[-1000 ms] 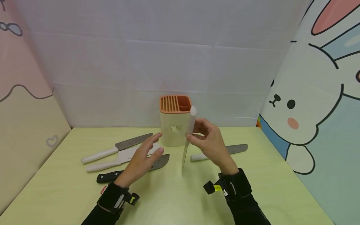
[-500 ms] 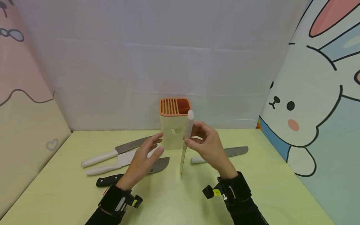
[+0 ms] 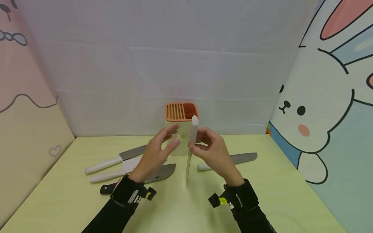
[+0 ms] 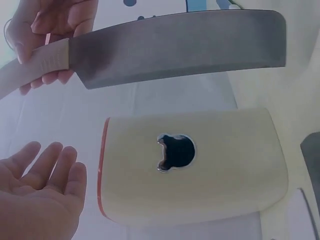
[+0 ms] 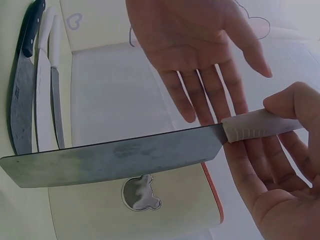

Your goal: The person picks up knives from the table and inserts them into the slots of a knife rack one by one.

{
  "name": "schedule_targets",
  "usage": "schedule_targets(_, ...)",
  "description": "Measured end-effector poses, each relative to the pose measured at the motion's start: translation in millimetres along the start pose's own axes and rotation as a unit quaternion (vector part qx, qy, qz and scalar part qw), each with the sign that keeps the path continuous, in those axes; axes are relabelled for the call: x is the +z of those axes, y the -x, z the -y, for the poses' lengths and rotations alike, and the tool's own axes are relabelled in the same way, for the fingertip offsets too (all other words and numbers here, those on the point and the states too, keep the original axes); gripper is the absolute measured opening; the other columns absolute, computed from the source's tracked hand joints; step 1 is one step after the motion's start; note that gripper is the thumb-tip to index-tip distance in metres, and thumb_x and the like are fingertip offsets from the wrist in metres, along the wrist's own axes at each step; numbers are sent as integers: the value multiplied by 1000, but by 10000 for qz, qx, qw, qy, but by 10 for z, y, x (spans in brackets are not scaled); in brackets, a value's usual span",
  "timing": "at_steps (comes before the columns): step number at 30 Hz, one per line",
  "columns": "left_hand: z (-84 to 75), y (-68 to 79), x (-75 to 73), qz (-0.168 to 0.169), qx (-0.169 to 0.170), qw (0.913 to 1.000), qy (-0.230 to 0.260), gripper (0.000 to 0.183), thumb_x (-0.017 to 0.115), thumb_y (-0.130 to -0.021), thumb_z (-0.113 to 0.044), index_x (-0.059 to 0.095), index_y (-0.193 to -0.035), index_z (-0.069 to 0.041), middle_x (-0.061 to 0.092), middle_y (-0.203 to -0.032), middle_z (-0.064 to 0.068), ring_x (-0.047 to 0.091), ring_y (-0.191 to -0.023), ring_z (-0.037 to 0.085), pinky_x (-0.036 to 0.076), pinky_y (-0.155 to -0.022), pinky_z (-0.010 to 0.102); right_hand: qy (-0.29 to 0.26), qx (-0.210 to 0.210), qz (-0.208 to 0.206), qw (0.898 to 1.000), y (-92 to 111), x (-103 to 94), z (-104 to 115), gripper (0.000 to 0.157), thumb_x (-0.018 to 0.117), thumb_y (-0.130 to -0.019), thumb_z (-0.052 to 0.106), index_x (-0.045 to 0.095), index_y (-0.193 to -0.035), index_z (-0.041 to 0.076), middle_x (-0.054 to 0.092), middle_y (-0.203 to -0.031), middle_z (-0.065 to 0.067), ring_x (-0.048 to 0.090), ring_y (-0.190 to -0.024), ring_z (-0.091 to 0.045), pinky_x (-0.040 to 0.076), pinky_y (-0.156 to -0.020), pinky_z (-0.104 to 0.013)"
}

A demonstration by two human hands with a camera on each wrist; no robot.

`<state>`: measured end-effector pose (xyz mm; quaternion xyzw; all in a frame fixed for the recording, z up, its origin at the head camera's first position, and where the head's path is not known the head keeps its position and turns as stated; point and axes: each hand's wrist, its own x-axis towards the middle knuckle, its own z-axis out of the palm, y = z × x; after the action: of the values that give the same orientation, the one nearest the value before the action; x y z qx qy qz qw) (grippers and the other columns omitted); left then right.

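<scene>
My right hand (image 3: 214, 152) pinches the white handle of a kitchen knife (image 5: 125, 156), whose broad grey blade hangs tip down over the table. Behind it stands a cream knife block (image 4: 227, 165) with an orange slotted top and an animal-shaped window in its front. Beside the knife's left side, my left hand (image 3: 155, 155) is raised with straight, spread fingers and holds nothing. The left forearm partly covers a black-handled knife (image 3: 163, 173) on the table. Just behind that lie a white-handled cleaver (image 3: 131, 165) and another white-handled knife (image 3: 132, 152).
Right of the block, a further white-handled knife (image 3: 244, 157) lies on the pale green table (image 3: 291, 200), its middle partly behind my right hand. White sheeting (image 3: 175, 71) closes off the back, and printed cartoon panels (image 3: 320, 123) flank both sides.
My left hand has moved right and slightly up, closer to the held knife, and now overlaps the block's front. My right hand has drifted slightly left with the knife.
</scene>
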<state>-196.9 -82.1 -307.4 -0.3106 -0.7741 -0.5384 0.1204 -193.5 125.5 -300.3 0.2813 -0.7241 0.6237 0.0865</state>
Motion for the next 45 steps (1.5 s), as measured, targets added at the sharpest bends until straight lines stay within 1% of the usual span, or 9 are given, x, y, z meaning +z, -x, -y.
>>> schedule_targets(9, -206, -234, 101, -5, 458, 9986, 247, 45, 53, -99, -15, 40, -142, -8, 46, -138, 9, 42, -126, 25, 32, -105, 50, -34, -110, 70, 9999, -11, 43, -4, 40, 66, -85, -5, 55, -123, 1, 58, -109, -17, 57, -98, -33, 52, -85, -39)
schedule_targets(14, -290, -292, 132, -86, 535, 9983, 226, 43, 55, -98, -15, 43, -139, -6, 50, -134, 7, 46, -122, 18, 34, -104, 48, -96, -132, 49, 9999, -14, 63, 6, 37, 66, -85, -5, 57, -120, 5, 58, -106, -17, 57, -96, -33, 52, -85, -41)
schedule_targets(17, -307, -312, 139, -144, 474, 9986, 201, 42, 56, -98, -16, 45, -137, -8, 52, -131, 5, 47, -120, 15, 35, -104, 47, -115, -137, 38, 9998, -16, 69, 20, 37, 65, -85, -5, 58, -119, 6, 59, -104, -17, 57, -96, -32, 52, -85, -40)
schedule_targets(18, -293, -321, 146, -182, 458, 9986, 172, 41, 56, -98, -17, 46, -137, -9, 53, -130, 4, 48, -119, 15, 35, -104, 47, -108, -139, 34, 9998, -17, 71, 25, 37, 65, -85, -6, 58, -119, 6, 59, -104, -17, 57, -95, -32, 52, -85, -40)
schedule_targets(25, 25, -403, 218, -361, 516, 9980, -80, 37, 59, -96, -39, 53, -130, -25, 54, -126, -13, 48, -116, 7, 40, -100, 37, -26, -134, -52, 9999, -15, 72, 45, 34, 65, -86, -5, 58, -117, 7, 59, -104, -12, 58, -95, -32, 52, -86, -41)
schedule_targets(28, 23, -404, 224, -424, 612, 9972, -103, 34, 59, -96, -37, 55, -128, -25, 55, -124, -12, 49, -115, 8, 41, -99, 39, -23, -140, -63, 9999, -16, 69, 38, 34, 65, -86, -5, 58, -117, 7, 59, -103, -10, 57, -95, -32, 52, -85, -42)
schedule_targets(34, -23, -406, 221, -512, 807, 9953, -136, 34, 62, -95, -26, 55, -128, -21, 58, -117, -7, 53, -107, 10, 45, -92, 37, 23, -150, -65, 9999, -26, 58, 23, 35, 65, -85, -5, 59, -117, 8, 60, -102, -11, 58, -94, -31, 52, -86, -41)
schedule_targets(40, -293, -375, 190, -479, 835, 9953, -102, 32, 62, -94, -11, 56, -125, -5, 61, -107, 7, 56, -98, 14, 47, -87, 41, 222, -138, -82, 9996, -34, 47, 52, 34, 66, -86, -3, 58, -117, 7, 61, -102, -15, 59, -94, -30, 51, -88, -41)
schedule_targets(45, -420, -373, 149, -453, 813, 9954, -206, 31, 62, -94, -9, 56, -124, -1, 62, -105, 9, 57, -97, 16, 48, -87, 40, 314, -89, -131, 9994, -38, 46, 77, 32, 68, -86, 0, 59, -116, 5, 61, -101, -16, 59, -93, -30, 51, -87, -42)
